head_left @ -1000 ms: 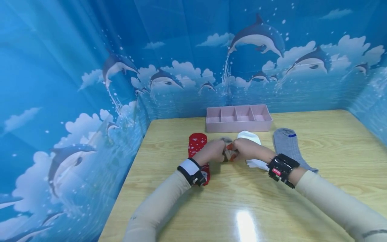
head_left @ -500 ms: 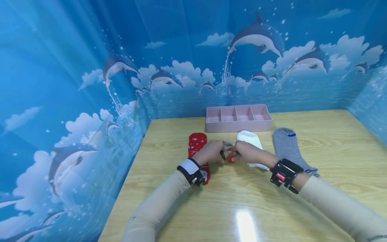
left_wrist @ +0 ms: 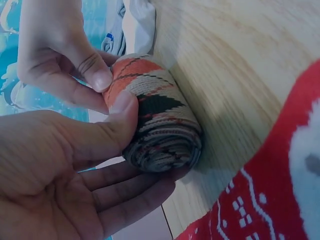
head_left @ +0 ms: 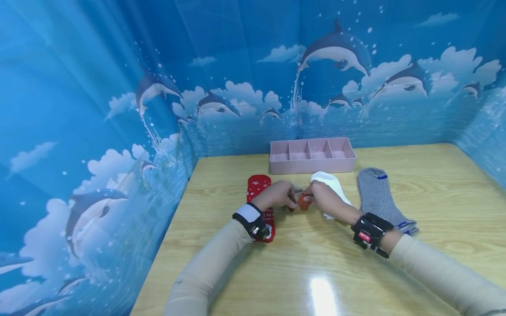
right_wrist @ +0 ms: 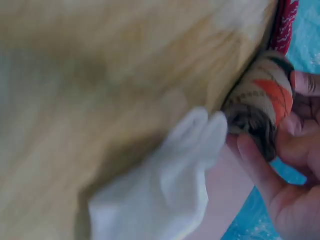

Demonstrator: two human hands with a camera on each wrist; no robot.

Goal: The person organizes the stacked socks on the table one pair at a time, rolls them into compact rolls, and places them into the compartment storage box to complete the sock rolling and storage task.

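A patterned sock (left_wrist: 160,107), beige with orange and dark diamonds, is rolled into a tight cylinder on the table. My left hand (head_left: 279,194) grips one end of the roll, its thumb on top and fingers underneath in the left wrist view. At the other end my right hand (head_left: 322,197) pinches the sock between thumb and fingers. A red sock (head_left: 258,186) with white snowflakes lies flat, partly under my left forearm in the head view. The white sock (right_wrist: 155,190) lies beside my right hand, which covers part of it.
A grey sock (head_left: 375,193) with blue stripes lies right of the white one. Behind the socks stands a pink box (head_left: 312,165) with several compartments, near the table's (head_left: 221,263) back edge. A blue dolphin-print curtain (head_left: 245,66) rises behind and to the left.
Both hands stay on the patterned sock at the same spot while their fingers shift around it. My right hand has lowered slightly and its wrist has turned a little.
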